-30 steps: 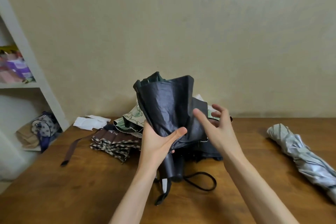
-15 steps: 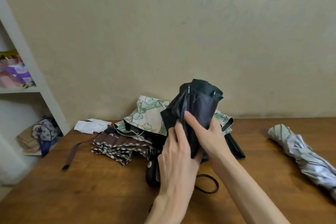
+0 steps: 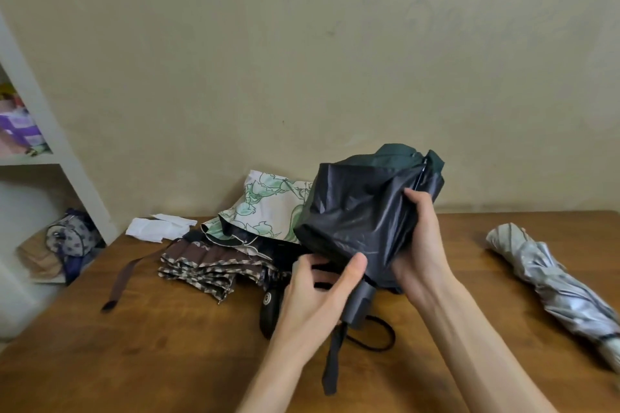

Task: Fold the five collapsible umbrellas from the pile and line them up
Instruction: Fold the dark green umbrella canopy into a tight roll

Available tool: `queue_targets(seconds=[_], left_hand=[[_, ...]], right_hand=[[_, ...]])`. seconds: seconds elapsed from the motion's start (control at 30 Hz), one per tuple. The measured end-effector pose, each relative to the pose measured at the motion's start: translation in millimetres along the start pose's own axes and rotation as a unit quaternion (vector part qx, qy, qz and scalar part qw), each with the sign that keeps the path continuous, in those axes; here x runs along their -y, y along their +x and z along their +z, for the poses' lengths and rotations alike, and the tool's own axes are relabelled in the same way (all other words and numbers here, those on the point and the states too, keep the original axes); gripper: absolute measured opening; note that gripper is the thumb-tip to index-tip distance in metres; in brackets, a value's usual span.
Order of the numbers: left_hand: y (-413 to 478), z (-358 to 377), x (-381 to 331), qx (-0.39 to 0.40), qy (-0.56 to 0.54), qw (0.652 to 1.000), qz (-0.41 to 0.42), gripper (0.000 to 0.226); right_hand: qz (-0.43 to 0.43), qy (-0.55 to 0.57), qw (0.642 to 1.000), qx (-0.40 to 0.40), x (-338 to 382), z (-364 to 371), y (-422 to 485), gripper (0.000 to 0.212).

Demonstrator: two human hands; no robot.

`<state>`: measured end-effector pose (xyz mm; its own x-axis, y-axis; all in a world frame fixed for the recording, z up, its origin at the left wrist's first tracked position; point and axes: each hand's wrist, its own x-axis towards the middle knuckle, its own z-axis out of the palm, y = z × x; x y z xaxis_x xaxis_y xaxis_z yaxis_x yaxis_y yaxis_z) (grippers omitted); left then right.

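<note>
Black umbrella (image 3: 362, 218) held tilted above the desk (image 3: 167, 345), in front of the pile.
Right hand (image 3: 419, 245) curled round the bunched canopy's right side, thumb on the front; left hand (image 3: 315, 295) spread wide, thumb touching the canopy's lower edge just above the handle (image 3: 360, 307); strap (image 3: 332, 365) hanging down to the desk. Behind at left, heaped together and loose: floral umbrella (image 3: 268, 208), brown umbrella (image 3: 208, 265). Well apart at right, rolled and lying on the desk: silver umbrella (image 3: 550, 282).
</note>
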<state>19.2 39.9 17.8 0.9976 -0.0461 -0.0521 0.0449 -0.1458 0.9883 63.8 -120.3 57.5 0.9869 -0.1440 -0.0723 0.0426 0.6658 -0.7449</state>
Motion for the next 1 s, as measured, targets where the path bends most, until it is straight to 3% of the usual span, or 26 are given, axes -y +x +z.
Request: queue_targets(seconds=[0.1, 0.2, 0.33, 0.47, 0.53, 0.6, 0.7, 0.8, 0.93, 1.0], left_hand=[[-2.8, 13.5, -6.6, 0.049, -0.120, 0.991, -0.038, 0.055], [2.6, 13.8, 2.8, 0.006, -0.116, 0.993, -0.021, 0.037], [12.9, 6.2, 24.7, -0.105, 0.003, 0.990, 0.096, 0.063], [10.6, 5.2, 31.4, -0.195, 0.219, 0.937, 0.190, 0.087], [5.2, 11.6, 35.5, -0.181, 0.269, 0.922, 0.209, 0.080], [0.6, 17.7, 37.1, -0.143, 0.238, 0.942, 0.189, 0.076], [-1.4, 20.2, 27.8, -0.078, -0.014, 0.991, 0.108, 0.066], [-1.5, 18.6, 12.3, -0.048, -0.212, 0.976, 0.005, 0.063], [-0.4, 15.3, 11.5, -0.032, -0.152, 0.987, -0.040, 0.067], [2.7, 13.3, 21.5, -0.045, -0.065, 0.997, -0.005, 0.086]], right_hand=[[0.001, 0.028, 0.999, 0.023, -8.2, 2.5, 1.1, 0.036], [0.018, -0.003, 0.999, 0.048, -12.3, 2.8, 4.1, 0.039], [-0.001, -0.208, 0.978, 0.027, -9.3, 2.4, 6.3, 0.042], [0.002, -0.240, 0.967, 0.084, -15.2, 8.6, 3.3, 0.083], [-0.047, -0.270, 0.959, 0.079, -23.4, 11.0, 7.0, 0.077], [-0.085, -0.286, 0.954, 0.036, -30.5, 9.1, 11.5, 0.066], [-0.070, -0.250, 0.965, 0.037, -32.4, 2.8, 14.2, 0.054], [-0.063, -0.214, 0.973, 0.054, -31.4, 1.8, 14.1, 0.045], [-0.079, -0.225, 0.968, 0.081, -35.9, 8.6, 7.4, 0.045], [-0.098, -0.264, 0.956, 0.082, -37.5, 13.2, 4.7, 0.049]])
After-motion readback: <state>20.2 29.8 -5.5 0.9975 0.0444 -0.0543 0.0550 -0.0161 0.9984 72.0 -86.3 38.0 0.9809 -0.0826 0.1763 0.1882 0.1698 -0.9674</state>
